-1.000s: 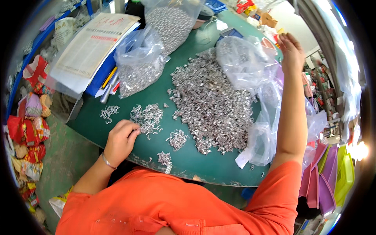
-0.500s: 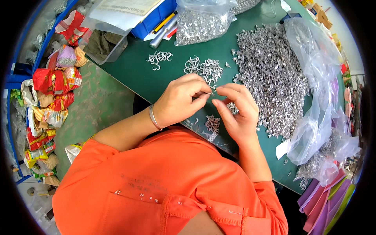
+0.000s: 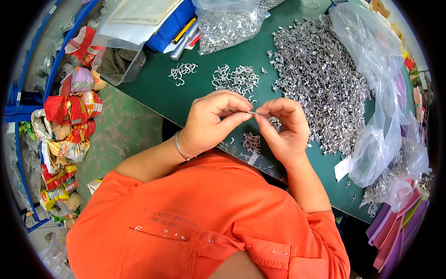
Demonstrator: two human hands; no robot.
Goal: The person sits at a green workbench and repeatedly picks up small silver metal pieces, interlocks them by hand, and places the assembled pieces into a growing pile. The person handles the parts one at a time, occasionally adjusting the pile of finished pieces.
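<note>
My left hand [image 3: 213,118] pinches a thin, small metal piece [image 3: 252,113] between thumb and forefinger. From the other side, my right hand [image 3: 286,132] has its thumb and forefinger closed at the piece's other end, so the fingertips of both hands nearly meet. The exact shape of the piece is hard to make out. Just beyond the hands lies a small pile of silvery curved metal parts [image 3: 236,79], with a looser cluster of similar parts [image 3: 182,72] to its left. Nearer me, a little heap of pinkish small parts [image 3: 251,142] sits close to the table edge.
A large heap of small metal parts [image 3: 320,83] covers the table's right side, beside a crumpled clear plastic bag [image 3: 371,74]. At the back are a filled bag [image 3: 227,28], a blue bin [image 3: 169,28] and pens. Colourful packages [image 3: 74,109] line a blue rack at left.
My right thumb and forefinger, apart before, have closed at the small metal piece. My left thumb has straightened along it. The whole view has shifted slightly.
</note>
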